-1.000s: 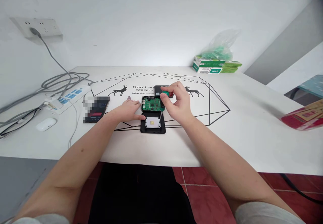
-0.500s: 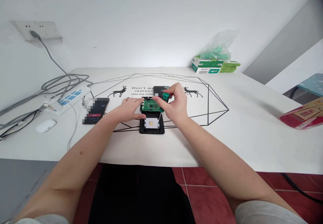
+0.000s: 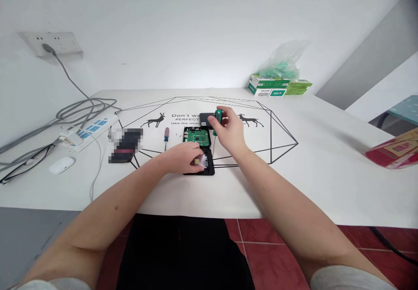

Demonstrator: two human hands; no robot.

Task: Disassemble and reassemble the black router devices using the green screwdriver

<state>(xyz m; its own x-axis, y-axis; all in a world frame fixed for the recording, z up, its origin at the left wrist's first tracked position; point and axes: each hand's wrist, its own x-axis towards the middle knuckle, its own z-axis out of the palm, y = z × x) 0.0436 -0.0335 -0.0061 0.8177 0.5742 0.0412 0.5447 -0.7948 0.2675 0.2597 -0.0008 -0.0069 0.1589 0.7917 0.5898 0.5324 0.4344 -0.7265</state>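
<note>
My left hand (image 3: 183, 157) reaches over the near half of an opened black plastic case (image 3: 210, 163). Its thumb and fingers close around the edges of a white plate (image 3: 202, 163) with a gold square in the middle. Beyond it, a green circuit board (image 3: 198, 137) sits in the far half of the case. Gripped in my right hand (image 3: 230, 129) is a green-handled screwdriver (image 3: 218, 118), its shaft pointing down beside the case's right edge. A black cover (image 3: 205, 118) lies behind the board, partly hidden by my right hand.
Left of the case lie a small screwdriver (image 3: 166, 134) and tiny dark pieces. Farther left are a partly blurred phone (image 3: 126, 145), a power strip (image 3: 94, 129), cables and a white earbud case (image 3: 62, 165). Green boxes (image 3: 271, 83) stand at the back; a red package (image 3: 388, 154) lies right.
My left hand has moved from the board's left side down onto the white plate. My right hand has lifted the screwdriver slightly away. The small screwdriver is now uncovered.
</note>
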